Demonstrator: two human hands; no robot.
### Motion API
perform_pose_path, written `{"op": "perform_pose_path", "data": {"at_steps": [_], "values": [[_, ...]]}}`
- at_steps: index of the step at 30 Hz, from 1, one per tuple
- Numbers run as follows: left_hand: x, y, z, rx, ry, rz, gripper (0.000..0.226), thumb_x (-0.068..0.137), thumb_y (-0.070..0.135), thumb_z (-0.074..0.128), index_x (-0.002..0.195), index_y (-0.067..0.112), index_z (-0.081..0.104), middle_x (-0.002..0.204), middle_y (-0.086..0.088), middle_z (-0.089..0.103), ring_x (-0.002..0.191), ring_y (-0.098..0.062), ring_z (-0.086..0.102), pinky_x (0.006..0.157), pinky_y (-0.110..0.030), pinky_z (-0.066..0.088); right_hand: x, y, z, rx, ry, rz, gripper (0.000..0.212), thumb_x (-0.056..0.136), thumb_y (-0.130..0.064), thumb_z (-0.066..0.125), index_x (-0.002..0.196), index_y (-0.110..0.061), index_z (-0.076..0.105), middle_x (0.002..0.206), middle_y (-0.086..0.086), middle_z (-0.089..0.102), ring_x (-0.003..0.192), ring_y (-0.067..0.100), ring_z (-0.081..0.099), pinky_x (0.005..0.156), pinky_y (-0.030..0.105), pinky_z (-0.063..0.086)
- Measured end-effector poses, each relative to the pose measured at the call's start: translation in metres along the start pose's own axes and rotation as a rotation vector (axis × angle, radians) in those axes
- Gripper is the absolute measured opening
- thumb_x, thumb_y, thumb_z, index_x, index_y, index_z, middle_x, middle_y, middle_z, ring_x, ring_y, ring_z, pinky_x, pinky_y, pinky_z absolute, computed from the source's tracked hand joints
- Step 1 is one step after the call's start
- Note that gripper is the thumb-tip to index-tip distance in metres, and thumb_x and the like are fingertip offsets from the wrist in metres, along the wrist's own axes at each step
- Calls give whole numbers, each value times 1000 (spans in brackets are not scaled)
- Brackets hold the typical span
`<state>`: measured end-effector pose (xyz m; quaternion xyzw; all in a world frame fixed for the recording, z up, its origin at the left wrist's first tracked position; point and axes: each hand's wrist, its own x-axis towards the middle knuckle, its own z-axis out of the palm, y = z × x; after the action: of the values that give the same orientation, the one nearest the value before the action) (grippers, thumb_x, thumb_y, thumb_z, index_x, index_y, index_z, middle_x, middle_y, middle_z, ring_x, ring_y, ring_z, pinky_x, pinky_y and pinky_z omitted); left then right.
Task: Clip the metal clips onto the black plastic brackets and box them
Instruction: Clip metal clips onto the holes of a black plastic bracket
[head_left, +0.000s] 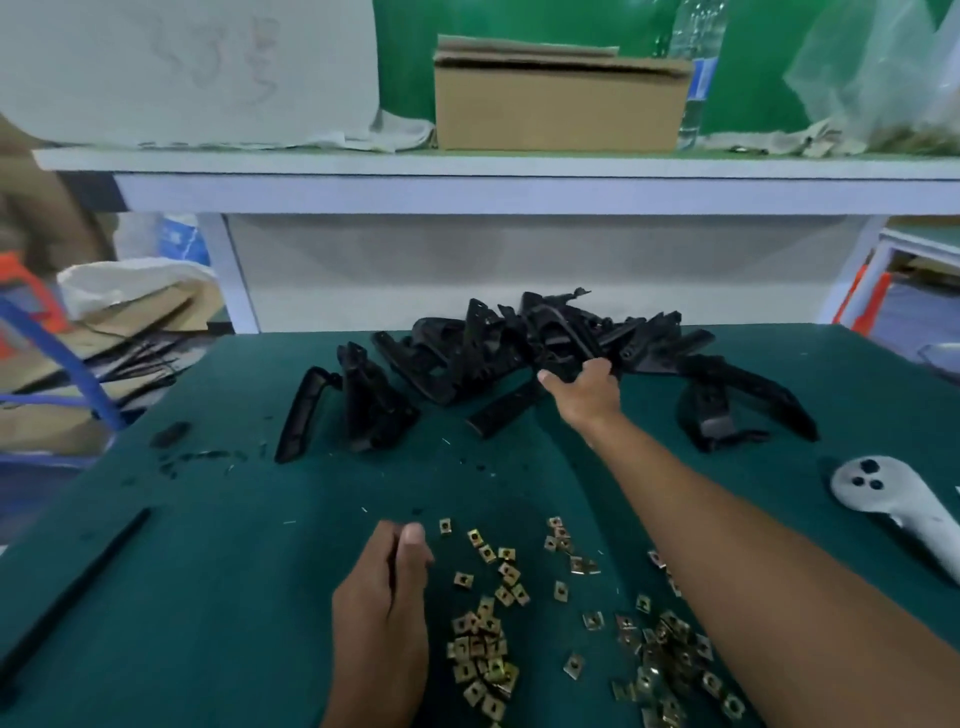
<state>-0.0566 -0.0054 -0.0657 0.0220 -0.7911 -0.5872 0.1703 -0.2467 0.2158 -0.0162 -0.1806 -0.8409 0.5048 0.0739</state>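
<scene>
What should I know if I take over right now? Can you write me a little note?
Right hand reaches far out and grips a bracket in the black bracket pile.
Left hand rests by the metal clips, fingers curled; whether it holds one cannot be told.
Clips lie loose on the green mat.
Done: no clipped bracket is visible.
Left: clip every bracket, then box them.

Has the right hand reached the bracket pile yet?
Yes, the right hand is stretched out to the pile of black plastic brackets, with its fingers curled round one at the pile's front edge.
</scene>
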Motion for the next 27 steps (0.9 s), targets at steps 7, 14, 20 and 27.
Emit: {"op": "perform_pose_path", "data": {"at_steps": [7,14,20,27], "values": [[3,-4,1,-78,16,33,49,91,58,34,71,17,54,59,9,52,50,-2,43,49,-18,36,36,7,1,282,19,151,33,98,-11,67,130,-1,62,116,16,68,89,21,66,79,32,60],[-1,-1,0,-88,17,28,51,96,62,29,72,26,57,69,6,59,57,-6,48,56,-25,39,-73,11,-56,606,-202,53,24,98,-9,66,121,-16,65,87,3,69,77,13,57,58,22,47],[-19,25,-1,-351,-204,82,38,89,67,44,104,40,67,103,12,70,96,-2,65,81,-22,47,-182,16,-95,434,-520,-147,20,89,-20,75,107,-29,78,85,0,73,72,8,61,59,19,47],[-33,35,2,-353,-417,60,21,77,43,76,95,33,70,90,0,73,83,-13,70,70,-21,54,-209,45,-88,127,-578,-274,22,92,-51,64,107,-39,75,107,-11,75,94,2,69,72,14,50]]}}
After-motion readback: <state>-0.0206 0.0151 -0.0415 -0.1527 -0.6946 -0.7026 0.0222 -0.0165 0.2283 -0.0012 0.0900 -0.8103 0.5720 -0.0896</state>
